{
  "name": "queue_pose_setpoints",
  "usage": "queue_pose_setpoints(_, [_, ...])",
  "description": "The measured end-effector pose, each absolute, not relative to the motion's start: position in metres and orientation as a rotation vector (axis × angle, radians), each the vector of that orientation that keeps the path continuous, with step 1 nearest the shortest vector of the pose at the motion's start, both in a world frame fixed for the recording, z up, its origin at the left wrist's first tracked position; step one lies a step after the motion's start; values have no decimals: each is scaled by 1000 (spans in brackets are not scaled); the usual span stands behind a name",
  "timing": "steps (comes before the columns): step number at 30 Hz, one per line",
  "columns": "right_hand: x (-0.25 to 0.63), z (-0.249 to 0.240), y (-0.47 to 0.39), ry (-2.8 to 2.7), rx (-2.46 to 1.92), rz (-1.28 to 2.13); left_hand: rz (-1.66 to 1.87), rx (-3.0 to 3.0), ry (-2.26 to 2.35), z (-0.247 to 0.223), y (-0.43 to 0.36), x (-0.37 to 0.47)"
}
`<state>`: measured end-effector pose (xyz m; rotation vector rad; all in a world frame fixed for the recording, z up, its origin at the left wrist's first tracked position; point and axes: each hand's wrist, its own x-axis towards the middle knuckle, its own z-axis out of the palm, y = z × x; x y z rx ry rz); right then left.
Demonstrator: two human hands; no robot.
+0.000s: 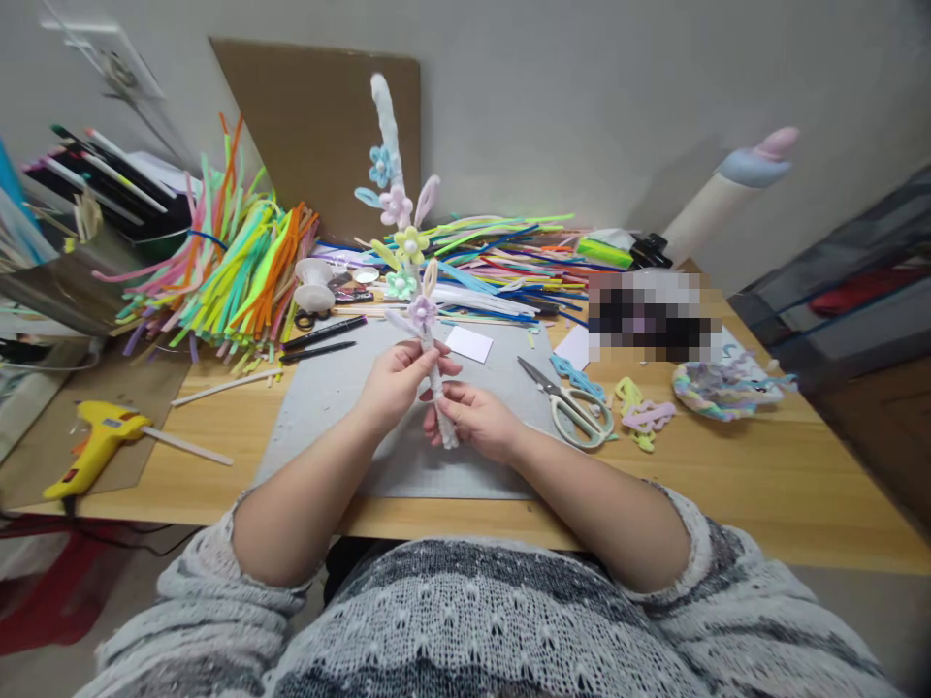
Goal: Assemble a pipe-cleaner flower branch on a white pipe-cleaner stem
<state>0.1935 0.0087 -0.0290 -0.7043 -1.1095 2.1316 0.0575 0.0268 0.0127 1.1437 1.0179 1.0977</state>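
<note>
Both hands hold a white pipe-cleaner flower stem (390, 131) above the grey cutting mat (312, 427). Small blue, pink, yellow, green and lilac flowers with pale centres and looped leaves run along it, and its bare white tip points up and away. My left hand (403, 380) is closed round the stem just below the lilac flower. Lower down, my right hand (476, 419) pinches the stem near its bottom end. Scissors (574, 402) with pale handles lie on the mat's right edge, beside a blue pipe-cleaner piece (577, 374).
A yellow glue gun (94, 446) lies at the left with a glue stick in it. Bundled pipe cleaners (240, 281) stand behind, and loose ones (501, 257) lie along the wall. Black pens (320, 341), a white spool (314, 284) and a braided pastel ring (717, 397) are around the mat.
</note>
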Motion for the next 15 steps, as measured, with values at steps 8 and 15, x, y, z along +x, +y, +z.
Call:
queue_pose_setpoints(8, [199, -32, 15, -1057, -587, 2275, 934, 1018, 918, 12, 33, 61])
queue_pose_setpoints(15, [194, -33, 13, -1125, -893, 2035, 1015, 1100, 1159, 2, 37, 68])
